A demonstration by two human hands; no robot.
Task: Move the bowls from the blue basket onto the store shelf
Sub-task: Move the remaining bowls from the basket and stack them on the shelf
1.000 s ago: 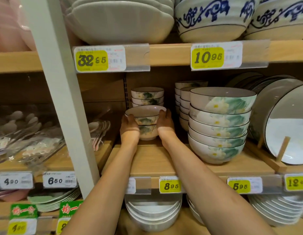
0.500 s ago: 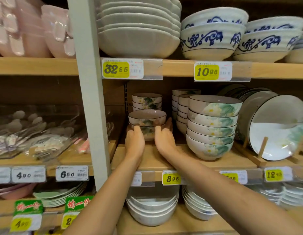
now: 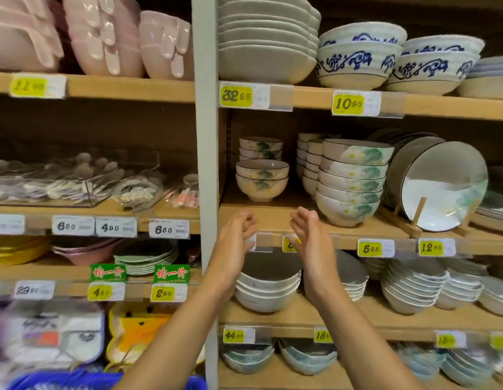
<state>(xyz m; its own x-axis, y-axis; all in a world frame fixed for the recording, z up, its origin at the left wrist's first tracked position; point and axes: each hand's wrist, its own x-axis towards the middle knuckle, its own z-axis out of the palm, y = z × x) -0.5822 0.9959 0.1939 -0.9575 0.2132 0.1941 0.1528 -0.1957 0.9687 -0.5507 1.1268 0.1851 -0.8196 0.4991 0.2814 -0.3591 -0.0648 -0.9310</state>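
Two small flower-painted bowls (image 3: 262, 180) stand stacked on the wooden middle shelf (image 3: 275, 218), in front of a second small stack (image 3: 260, 149). My left hand (image 3: 235, 237) and my right hand (image 3: 309, 237) hover in front of the shelf edge, below the stack, palms facing each other. Both are empty, with relaxed fingers, touching no bowl. A strip of the blue basket (image 3: 76, 380) shows at the bottom left; its contents are hidden.
A taller stack of larger flowered bowls (image 3: 353, 181) stands right of the small stack, with upright plates (image 3: 441, 187) on a wooden rack beyond. A grey upright post (image 3: 206, 164) borders the bay on the left. More bowls fill the shelves above and below.
Both hands have let go of the two stacked bowls and drawn back toward me, off the shelf. The bowls stay where they were set. The camera has pulled back and panned left.
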